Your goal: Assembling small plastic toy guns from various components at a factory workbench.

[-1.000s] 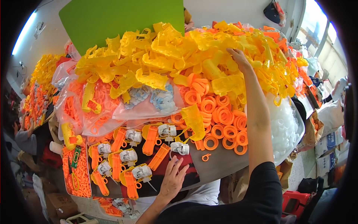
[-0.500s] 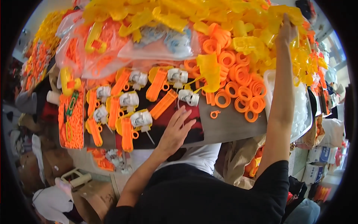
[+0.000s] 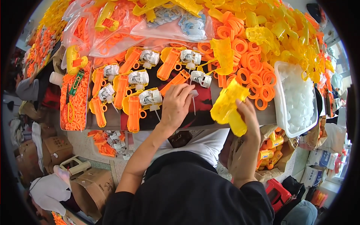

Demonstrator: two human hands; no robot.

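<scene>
My right hand grips a translucent yellow toy-gun shell half, raised above the table's front edge. My left hand has its fingers curled together at a small clear plastic piece with a thin stem, seemingly pinched at the fingertips. Just beyond the left hand lie a loose orange slide-shaped part and a white mechanism. To the left rest several yellow shells fitted with orange parts and white mechanisms. Another yellow shell half lies beside the orange rings.
A heap of yellow shells covers the far right. Clear bags of parts lie at the back. A white tub of translucent pieces stands right, a tray of small orange parts left. Below right, a paper bag holds yellow toys.
My right hand has come back from the far yellow heap with a yellow shell half. The fingers of my left hand have gone from spread to curled at the small clear piece.
</scene>
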